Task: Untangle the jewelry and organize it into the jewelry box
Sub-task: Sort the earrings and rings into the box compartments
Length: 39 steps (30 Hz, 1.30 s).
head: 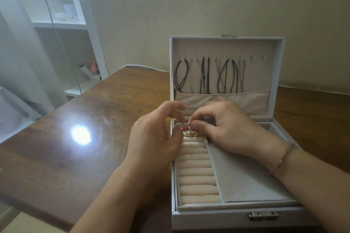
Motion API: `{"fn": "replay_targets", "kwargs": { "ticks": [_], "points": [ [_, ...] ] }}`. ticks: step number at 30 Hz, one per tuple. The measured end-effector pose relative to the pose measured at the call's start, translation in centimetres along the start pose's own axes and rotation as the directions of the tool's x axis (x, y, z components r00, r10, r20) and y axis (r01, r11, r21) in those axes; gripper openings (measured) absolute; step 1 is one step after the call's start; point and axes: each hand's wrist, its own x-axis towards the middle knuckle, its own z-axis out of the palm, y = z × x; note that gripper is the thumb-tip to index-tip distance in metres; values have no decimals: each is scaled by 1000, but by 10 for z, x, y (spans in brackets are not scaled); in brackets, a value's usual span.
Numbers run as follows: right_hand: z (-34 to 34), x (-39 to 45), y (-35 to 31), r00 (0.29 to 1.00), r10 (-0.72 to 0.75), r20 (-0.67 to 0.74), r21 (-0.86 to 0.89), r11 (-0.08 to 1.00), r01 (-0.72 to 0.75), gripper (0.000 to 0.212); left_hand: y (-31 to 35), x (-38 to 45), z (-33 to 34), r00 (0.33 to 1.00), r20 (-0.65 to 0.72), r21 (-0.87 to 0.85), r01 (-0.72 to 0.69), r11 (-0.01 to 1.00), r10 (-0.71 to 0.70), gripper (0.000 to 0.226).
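- Where the brown wooden counter (106, 111) carries it, a white jewelry box (234, 219) stands open at the right, lid (227, 40) upright on the far side, metal clasp (263, 215) on the near wall.
- Lid interior: black cord necklaces (206, 73) hang from small tabs, lower ends tucked into a beige pocket (246, 100).
- Tray, left section: a column of cream ring rolls (197, 174), running near to far.
- Tray, right section: a flat grey panel (244, 174).
- Rings (190, 132): a small cluster, red stones and a gold piece with pale beads, seated at the far end of the ring rolls, between both hands.
- Left hand (155, 136): over the left edge of the box, fingers loosely curled; thumb tip beside the rings; whether it holds anything, cannot tell.
- Right hand (225, 128): over the tray's far part, thumb and forefinger pinched together just above the rings; the item pinched is too small to make out. A thin bracelet (282, 159) sits on this wrist.
- Far left: a white shelf unit (91, 30) with small items; a cable (51, 15) hangs before it.
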Motion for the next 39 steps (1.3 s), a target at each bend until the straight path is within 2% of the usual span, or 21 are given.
{"fn": "replay_targets", "kwargs": {
  "ticks": [4, 8, 11, 16, 19, 24, 26, 30, 36, 39],
  "points": [
    [-11, -5, 6, 997, -48, 68, -24, 998, 50, 12, 4, 3, -6, 996, 84, 89, 17, 996, -25, 32],
    [-8, -5, 3, 994, -74, 81, -50, 996, 78, 17, 16, 10, -9, 979, 193, 274, 15, 962, -70, 41],
    [-8, -3, 2, 995, -79, 61, -100, 991, 84, 16, 23, 13, -9, 968, 228, 330, 21, 944, -101, 46],
    [-8, -4, 2, 995, -96, 25, -143, 985, 98, 9, 25, 15, -9, 969, 229, 381, -7, 924, -88, 49],
    [-6, -4, 0, 992, -129, 17, -170, 977, 130, 10, 24, 14, -7, 981, 193, 463, -90, 881, -1, 48],
    [-4, -6, -2, 997, -79, -14, -211, 975, 74, 15, 20, 13, -3, 984, 150, 573, -163, 803, 92, 43],
    [-3, -7, -3, 998, -60, -31, -211, 976, 52, 18, 20, 12, -3, 983, 154, 587, -170, 792, 97, 42],
    [-4, -8, -3, 999, -47, -13, -217, 975, 43, 18, 27, 16, -5, 970, 245, 552, -149, 820, 11, 37],
    [-5, -7, -2, 1000, -21, 12, -180, 983, 22, 15, 31, 18, -6, 962, 260, 532, -69, 844, -85, 40],
    [-12, -6, -5, 999, 24, 45, -52, 998, -21, 18, 29, 18, -11, 967, 217, 454, 21, 891, -133, 41]
  ]
}}
